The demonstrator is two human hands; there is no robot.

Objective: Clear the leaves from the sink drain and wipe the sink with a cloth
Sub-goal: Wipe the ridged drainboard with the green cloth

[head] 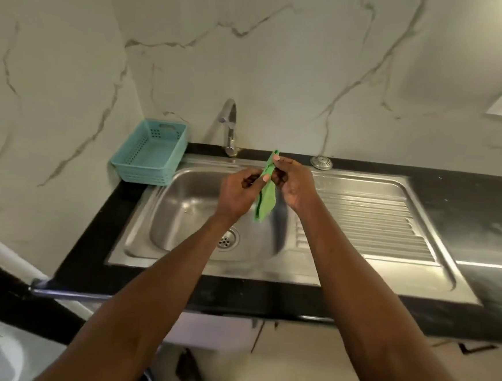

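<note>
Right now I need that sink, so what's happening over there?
A person holds a green cloth in both hands, left hand and right hand, above the steel sink. The drain looks free of leaves where it shows. The cloth hangs clear of the basin, so wiping isn't underway.

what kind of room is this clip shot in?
Most likely a home kitchen. A steel sink with a ribbed draining board is set into a black counter, with a tap against a marble-look wall. Both hands hold a green cloth over the sink.
</note>
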